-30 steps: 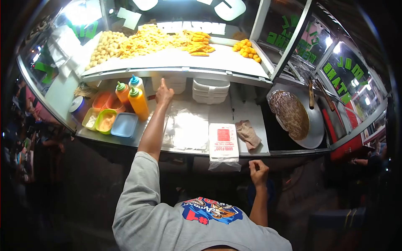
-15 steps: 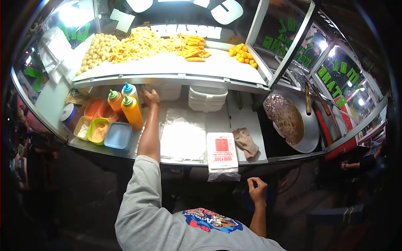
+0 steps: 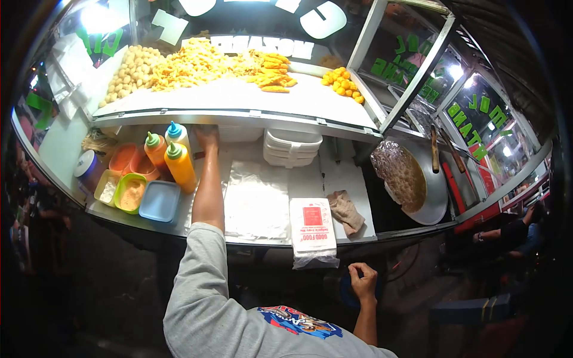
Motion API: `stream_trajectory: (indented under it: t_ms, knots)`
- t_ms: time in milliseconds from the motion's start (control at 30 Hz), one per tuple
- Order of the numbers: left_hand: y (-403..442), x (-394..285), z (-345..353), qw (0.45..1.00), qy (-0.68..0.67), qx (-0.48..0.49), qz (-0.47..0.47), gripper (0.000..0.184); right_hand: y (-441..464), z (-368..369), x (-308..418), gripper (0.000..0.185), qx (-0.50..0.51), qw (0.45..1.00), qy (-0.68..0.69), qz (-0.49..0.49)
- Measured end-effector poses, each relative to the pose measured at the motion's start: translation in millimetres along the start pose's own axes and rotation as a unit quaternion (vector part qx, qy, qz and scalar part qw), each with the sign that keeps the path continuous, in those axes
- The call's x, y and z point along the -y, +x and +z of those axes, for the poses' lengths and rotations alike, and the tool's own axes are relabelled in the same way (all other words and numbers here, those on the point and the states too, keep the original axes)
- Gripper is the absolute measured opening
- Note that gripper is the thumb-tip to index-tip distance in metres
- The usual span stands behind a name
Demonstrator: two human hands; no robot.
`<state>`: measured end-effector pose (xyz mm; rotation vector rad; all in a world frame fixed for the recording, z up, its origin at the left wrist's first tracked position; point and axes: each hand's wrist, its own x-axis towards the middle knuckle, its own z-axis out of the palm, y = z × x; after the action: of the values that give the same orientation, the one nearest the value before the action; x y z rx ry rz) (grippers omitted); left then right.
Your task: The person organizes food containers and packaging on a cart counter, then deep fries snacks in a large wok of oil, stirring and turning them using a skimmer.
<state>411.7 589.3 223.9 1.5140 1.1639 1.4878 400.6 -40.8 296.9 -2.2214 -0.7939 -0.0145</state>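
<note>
My left hand (image 3: pixel 207 138) reaches in under the front edge of the food shelf (image 3: pixel 239 117), just right of the squeeze bottles (image 3: pixel 181 167). Its fingers are in shadow, so what they touch is hidden. Stacked white containers (image 3: pixel 292 147) stand to its right, and white sheets (image 3: pixel 256 200) lie below. Off the counter's front edge hangs my right hand (image 3: pixel 363 280), its fingers curled together with nothing visible in them. The nearest things to it are a stack of printed bags (image 3: pixel 313 227) and a brown cloth (image 3: pixel 346 213).
Fried food (image 3: pixel 197 65) is heaped on the lit shelf. At the right a round metal pan (image 3: pixel 431 191) holds oil and foil-like material; wooden-handled tools (image 3: pixel 434 152) lean over it. Several sauce tubs (image 3: pixel 160 201) sit at the left. Part of another person (image 3: pixel 501 235) shows far right.
My left hand has moved from pointing near the shelf edge to deeper beneath it, toward the bottles. My right hand stays curled off the counter. The whole view has shifted a little.
</note>
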Motion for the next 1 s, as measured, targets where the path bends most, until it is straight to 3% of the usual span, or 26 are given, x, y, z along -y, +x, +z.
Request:
stream_trajectory:
  t_ms: [133, 233, 333, 433, 467, 533, 633, 733, 867, 1000]
  knots:
    - [-6.9, -2.0, -5.5, 0.997, -0.022, 0.066, -0.036, 0.065, 28.5, -2.6, 36.9, 0.005, 0.023, 0.997, 0.037, -0.059]
    - [-7.8, 1.8, 4.3, 0.992, -0.048, 0.082, 0.088, 0.062, 68.1, 5.9, 74.7, 0.006, 0.07, 0.982, 0.036, -0.171]
    - [4.3, 2.9, 5.0, 0.979, -0.062, 0.177, 0.086, 0.061, 114.3, 36.0, 123.2, 0.013, 0.123, 0.945, 0.057, -0.299]
    - [7.0, -20.3, -5.5, 0.967, 0.078, 0.211, 0.117, 0.061, 150.6, 91.6, 147.8, 0.031, 0.211, 0.91, 0.058, -0.351]
    - [8.4, -14.9, -1.2, 0.958, 0.12, 0.199, 0.169, 0.062, 163.5, 111.7, 157.6, 0.039, 0.231, 0.899, 0.059, -0.367]
    - [12.5, 1.3, 6.5, 0.925, 0.204, 0.173, 0.269, 0.064, 186.4, 161.6, 162.0, 0.055, 0.212, 0.908, 0.041, -0.358]
    - [13.4, -8.0, 7.9, 0.911, 0.202, 0.146, 0.328, 0.064, 232.7, 220.0, 167.0, 0.065, 0.185, 0.916, 0.003, -0.357]
    - [19.7, 6.3, 12.6, 0.903, 0.225, 0.186, 0.316, 0.066, 259.6, 250.2, 180.0, 0.065, 0.136, 0.93, -0.061, -0.337]
    - [14.5, -11.7, -0.9, 0.929, 0.193, 0.299, 0.098, 0.055, 272.8, 262.2, 190.7, 0.06, 0.135, 0.935, -0.087, -0.316]
    - [-1.8, -43.1, -33.0, 0.945, 0.113, 0.276, 0.138, 0.045, 267.3, 254.5, 195.8, 0.057, 0.177, 0.927, -0.063, -0.324]
